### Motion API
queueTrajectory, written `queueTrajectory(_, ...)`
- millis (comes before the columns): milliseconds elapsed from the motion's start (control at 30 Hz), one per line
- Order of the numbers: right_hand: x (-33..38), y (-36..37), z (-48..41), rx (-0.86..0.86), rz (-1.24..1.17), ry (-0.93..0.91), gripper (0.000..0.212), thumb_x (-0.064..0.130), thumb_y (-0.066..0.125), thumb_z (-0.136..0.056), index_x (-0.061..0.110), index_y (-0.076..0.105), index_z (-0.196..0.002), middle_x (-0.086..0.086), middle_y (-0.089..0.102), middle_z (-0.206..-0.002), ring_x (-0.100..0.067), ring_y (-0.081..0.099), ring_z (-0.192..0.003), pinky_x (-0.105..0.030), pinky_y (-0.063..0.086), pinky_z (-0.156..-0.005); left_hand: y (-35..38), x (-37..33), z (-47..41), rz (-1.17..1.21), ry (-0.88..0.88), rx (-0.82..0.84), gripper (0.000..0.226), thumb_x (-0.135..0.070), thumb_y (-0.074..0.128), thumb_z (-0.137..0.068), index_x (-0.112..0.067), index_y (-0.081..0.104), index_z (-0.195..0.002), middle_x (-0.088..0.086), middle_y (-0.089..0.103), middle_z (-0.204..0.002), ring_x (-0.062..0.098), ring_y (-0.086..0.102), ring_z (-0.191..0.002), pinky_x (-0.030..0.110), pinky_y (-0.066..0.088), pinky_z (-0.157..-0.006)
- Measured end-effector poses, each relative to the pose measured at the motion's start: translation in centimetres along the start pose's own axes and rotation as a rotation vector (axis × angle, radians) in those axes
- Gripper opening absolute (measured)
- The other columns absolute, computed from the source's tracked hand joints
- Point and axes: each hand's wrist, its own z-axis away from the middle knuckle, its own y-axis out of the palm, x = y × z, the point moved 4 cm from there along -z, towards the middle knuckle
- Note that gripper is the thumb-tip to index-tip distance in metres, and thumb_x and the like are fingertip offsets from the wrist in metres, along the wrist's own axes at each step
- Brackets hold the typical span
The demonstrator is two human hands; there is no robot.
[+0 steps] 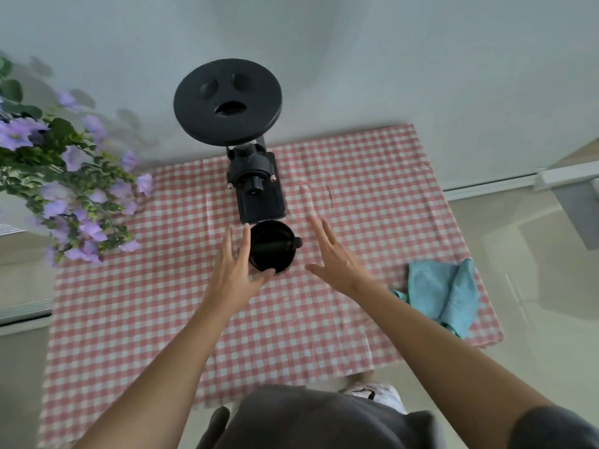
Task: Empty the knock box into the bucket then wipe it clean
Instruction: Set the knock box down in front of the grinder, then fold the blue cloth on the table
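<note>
The round black plastic knock box (pixel 271 246), open at the top with a dark bar across its inside, stands upright on the red-and-white checked tablecloth (pixel 162 303), between the two hands. The left hand (pixel 238 267) is against the box's left wall, fingers long and slightly apart along the rim, the thumb curled under the near edge; whether it truly clasps the box cannot be told. The right hand (pixel 330 256) is just beside the box on its other side, apart from it, fingers spread wide and palm turned inward, holding nothing.

Just beyond the fingertips of both hands, touching or nearly touching the box's far rim, sits a black coffee grinder (pixel 256 186) with a wide round black lid (pixel 227 102) on top. Well out past the right forearm, near the cloth's right edge, lies a crumpled light-blue microfibre cloth (pixel 444 296). Far off past the left hand, purple artificial flowers with green leaves (pixel 71 176) hang over the cloth's left corner. The pale wall (pixel 389 59) rises behind the grinder. Both forearms are bare
</note>
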Motion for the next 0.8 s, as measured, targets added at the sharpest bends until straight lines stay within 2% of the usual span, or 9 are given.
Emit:
queueTrajectory(100,-6.0,-1.2,5.1,-0.078,-0.015,0.131,0.088,0.035,0.056,-0.101,0.035,-0.01,-0.158,-0.002,-0.008,-0.171,-0.033,0.054,-0.135,-0.042,0.054,-0.099,0.0,-2.8,1.1,-0.012,0.164,-0.233,0.072,-0.036,0.07,-0.096,-0.008,0.039,-0.155,0.022,0.026,-0.166,0.04,0.042,-0.147,0.049,0.054,-0.106)
queueTrajectory(167,-11.0,-2.5,9.1,-0.175,-0.048,0.275,0.077,0.034,0.05,-0.103,0.03,-0.001,-0.16,-0.002,0.0,-0.172,-0.034,0.043,-0.144,-0.047,0.043,-0.111,1.1,-6.0,2.0,-0.008,0.283,-0.337,0.038,-0.021,0.068,-0.098,-0.001,0.066,-0.13,0.021,0.043,-0.157,0.037,0.046,-0.145,0.044,0.052,-0.108)
queueTrajectory(233,-15.9,-4.3,13.3,-0.317,-0.103,0.429,0.07,0.032,0.05,-0.103,0.023,0.011,-0.16,-0.007,0.012,-0.17,-0.035,0.034,-0.149,-0.049,0.036,-0.117,3.1,-10.1,2.7,0.039,0.339,-0.304,0.019,-0.017,0.066,-0.099,-0.003,0.076,-0.107,0.017,0.055,-0.148,0.033,0.057,-0.135,0.039,0.051,-0.108)
queueTrajectory(300,-20.1,-5.9,17.0,-0.424,-0.146,0.552,0.07,0.027,0.056,-0.099,0.017,0.019,-0.158,-0.015,0.026,-0.164,-0.039,0.037,-0.145,-0.053,0.037,-0.116,5.6,-14.4,3.3,0.114,0.327,-0.167,0.022,-0.023,0.063,-0.101,-0.006,0.078,-0.1,0.01,0.064,-0.137,0.025,0.067,-0.118,0.04,0.058,-0.1)
queueTrajectory(400,-24.7,-6.6,20.7,-0.379,-0.266,0.728,0.073,0.022,0.059,-0.097,0.014,0.02,-0.158,-0.021,0.037,-0.154,-0.042,0.044,-0.138,-0.053,0.041,-0.111,10.3,-20.6,3.4,0.182,0.116,0.171,0.041,-0.043,0.05,-0.106,-0.012,0.074,-0.118,-0.001,0.068,-0.125,0.014,0.066,-0.102,0.029,0.055,-0.085)
queueTrajectory(533,-27.4,-5.9,22.7,-0.21,-0.608,0.79,0.063,0.022,0.057,-0.099,0.012,0.027,-0.153,-0.018,0.056,-0.139,-0.033,0.064,-0.11,-0.047,0.053,-0.095,17.4,-24.6,3.0,0.378,-0.213,0.464,0.051,-0.052,0.055,-0.1,-0.014,0.063,-0.133,0.006,0.07,-0.131,0.025,0.067,-0.114,0.032,0.051,-0.09)
queueTrajectory(600,-27.6,-6.2,23.0,-0.16,-0.767,0.772,0.058,0.02,0.057,-0.101,0.013,0.028,-0.151,-0.008,0.057,-0.13,-0.016,0.063,-0.09,-0.035,0.055,-0.077,19.6,-25.9,3.1,0.526,-0.321,0.47,0.057,-0.051,0.063,-0.096,-0.013,0.058,-0.138,0.007,0.067,-0.136,0.027,0.066,-0.119,0.041,0.053,-0.101)
queueTrajectory(667,-27.7,-6.8,22.8,-0.121,-0.837,0.736,0.058,0.021,0.054,-0.103,0.016,0.026,-0.153,-0.005,0.054,-0.128,-0.01,0.059,-0.088,-0.031,0.05,-0.079,20.8,-27.0,3.3,0.665,-0.412,0.438,0.064,-0.041,0.069,-0.096,-0.008,0.049,-0.147,0.008,0.06,-0.144,0.029,0.062,-0.126,0.04,0.05,-0.105)
queueTrajectory(800,-27.8,-8.2,20.9,-0.105,-0.817,0.646,0.063,0.025,0.054,-0.103,0.018,0.024,-0.157,-0.008,0.056,-0.141,-0.023,0.059,-0.115,-0.033,0.045,-0.093,21.4,-27.4,4.1,0.751,-0.459,0.321,0.036,-0.015,0.072,-0.094,-0.011,0.057,-0.126,0.013,0.067,-0.127,0.023,0.065,-0.1,0.031,0.054,-0.078)
